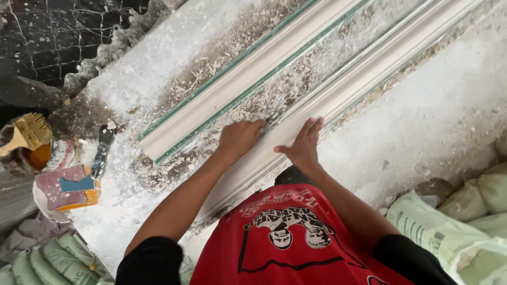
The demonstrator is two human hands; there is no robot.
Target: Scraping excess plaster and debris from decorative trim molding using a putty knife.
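Head view: dusty white workbench (433,121), strewn with plaster crumbs. Two long ribbed plaster mouldings lie diagonally; near moulding (338,95) under both hands, far moulding (232,84) just beside. Left hand (240,137) curled, right hand (304,142) flat, both pressing, neither gripping. Even, light pressure seems wise; edges look brittle. Brush (29,132) in bucket, far left.

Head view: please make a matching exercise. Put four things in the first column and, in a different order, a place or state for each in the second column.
Things:
1. left hand
2. brush
3. scraper
4. sacks

Places or states:
A. piled at the lower right, pale green
B. lying on the dusty white table, left of the mouldings
C. resting on the near moulding, beside the right hand
D. standing in a bucket at the far left

Pairs: 1-C, 2-D, 3-B, 4-A
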